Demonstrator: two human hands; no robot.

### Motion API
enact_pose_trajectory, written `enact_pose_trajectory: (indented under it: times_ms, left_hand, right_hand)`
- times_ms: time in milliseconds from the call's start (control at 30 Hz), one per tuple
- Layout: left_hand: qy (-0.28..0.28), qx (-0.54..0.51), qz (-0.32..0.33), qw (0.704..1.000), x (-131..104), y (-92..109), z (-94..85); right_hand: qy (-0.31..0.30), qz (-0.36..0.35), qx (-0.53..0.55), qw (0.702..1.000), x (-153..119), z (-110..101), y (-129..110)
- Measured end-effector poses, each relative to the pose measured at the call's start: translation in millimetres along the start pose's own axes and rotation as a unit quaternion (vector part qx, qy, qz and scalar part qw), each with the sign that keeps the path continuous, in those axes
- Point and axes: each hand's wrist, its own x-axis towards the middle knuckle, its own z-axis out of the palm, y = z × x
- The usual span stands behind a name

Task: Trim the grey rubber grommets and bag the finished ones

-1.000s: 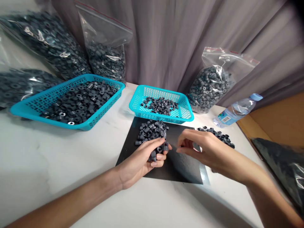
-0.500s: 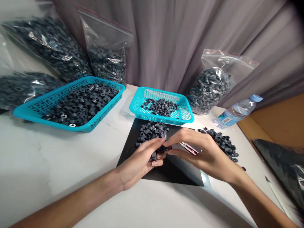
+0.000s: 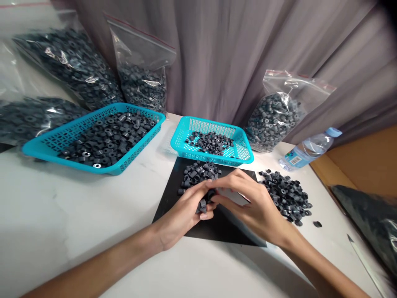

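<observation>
Over a black mat [image 3: 223, 229], my left hand [image 3: 178, 209] is closed around several small grey plastic rings [image 3: 202, 205]. My right hand [image 3: 256, 200] comes in from the right, its thumb and fingertips pinched on a dark ring [image 3: 211, 195] at the left fingers; its far side is hidden. Just beyond the hands, a pile of grey rings [image 3: 200, 171] lies on the mat. Another heap of dark rings [image 3: 288, 196] spreads over the table right of my right hand. A thin pink-edged tool [image 3: 246, 198] is mostly covered by that hand.
Two blue perforated baskets hold rings: a large one [image 3: 120, 169] at left and a smaller one [image 3: 214, 159] beyond the mat. Ring-filled zip bags [image 3: 145, 82] stand at back left, another bag [image 3: 276, 120] at back right. A water bottle [image 3: 310, 149] stands near a cardboard box [image 3: 369, 161].
My right hand has shifted left and closer to the left fingers, uncovering more of the right heap and covering most of the pink tool. The left hand keeps its hold on the rings.
</observation>
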Motion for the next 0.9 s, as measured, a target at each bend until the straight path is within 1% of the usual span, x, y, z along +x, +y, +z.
enact_pose_trajectory:
  times_ms: [133,267,333,433,533,600,667,733,767,833,900]
  left_hand:
    - [0.011,-0.033,-0.013,0.999,0.0,-1.9,2.2]
    - [0.032,-0.046,-0.022,0.998,1.4,-7.1,-0.9]
    - [0.04,-0.027,-0.019,0.999,1.7,-8.1,-3.6]
    - [0.033,0.013,-0.01,0.999,0.2,-3.4,-4.1]
    - [-0.003,0.042,-0.003,0.999,-2.0,6.2,-0.9]
    - [-0.012,0.051,0.003,0.999,-1.6,12.6,-0.6]
    - [0.011,0.052,0.008,0.999,1.6,18.9,-4.5]
    - [0.046,0.054,0.015,0.997,7.4,26.7,-12.8]
    - [0.06,0.057,0.021,0.996,10.8,31.3,-18.0]
    - [0.074,0.074,0.039,0.994,16.9,40.8,-28.8]
    - [0.078,0.101,0.061,0.99,20.8,48.6,-37.5]
  right_hand:
    - [0.017,-0.008,-0.051,0.999,-1.1,6.3,-1.3]
    - [-0.012,-0.017,-0.111,0.994,-2.9,10.1,0.3]
    - [-0.034,-0.017,-0.108,0.993,-2.8,9.3,-1.2]
    - [-0.038,0.007,-0.044,0.998,-0.6,5.0,-4.8]
    - [-0.005,0.044,0.031,0.999,2.4,2.7,-4.4]
    - [0.017,0.056,0.065,0.996,3.5,5.0,-1.2]
    - [0.048,0.064,0.101,0.992,3.3,9.2,3.1]
    - [0.091,0.07,0.125,0.985,2.4,13.2,7.3]
    - [0.112,0.07,0.12,0.984,1.7,14.5,9.3]
    - [0.132,0.067,0.066,0.987,-0.2,16.7,13.7]
    - [0.111,0.075,-0.025,0.991,-3.7,20.0,19.0]
